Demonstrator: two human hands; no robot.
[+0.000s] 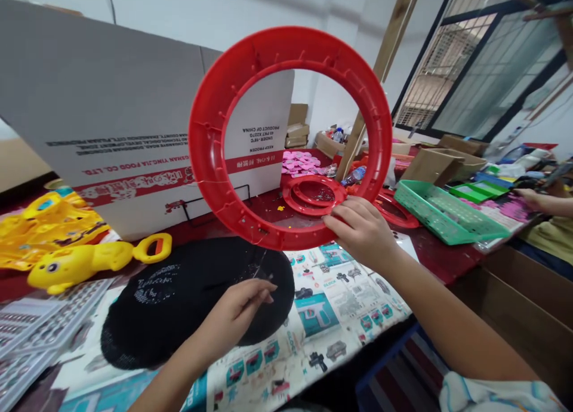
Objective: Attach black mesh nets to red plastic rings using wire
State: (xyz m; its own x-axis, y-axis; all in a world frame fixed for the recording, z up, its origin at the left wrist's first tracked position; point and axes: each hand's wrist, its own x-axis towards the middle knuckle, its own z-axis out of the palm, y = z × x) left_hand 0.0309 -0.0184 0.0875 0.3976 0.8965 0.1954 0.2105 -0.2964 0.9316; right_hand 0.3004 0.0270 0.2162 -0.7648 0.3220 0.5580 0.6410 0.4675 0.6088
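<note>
Raised above the table, a red plastic ring (203,143) stands nearly upright, its hollow ribbed side with small pegs facing me. My right hand (360,230) grips its lower right rim. Below and to the left, my left hand (246,301) hovers over a black oval pad (192,298) with small shiny specks on it. The left fingers are pinched together; a thin line shows just above them, too fine to name. The pad lies on printed paper (344,322) showing toy pictures.
More red rings (290,200) lie behind, near pink pieces (299,161). At left are a yellow toy (89,263), yellow parts (49,227) and white trays (58,316). A carton (134,113) stands behind. A green basket (447,215) sits right, near another person's arm (546,203).
</note>
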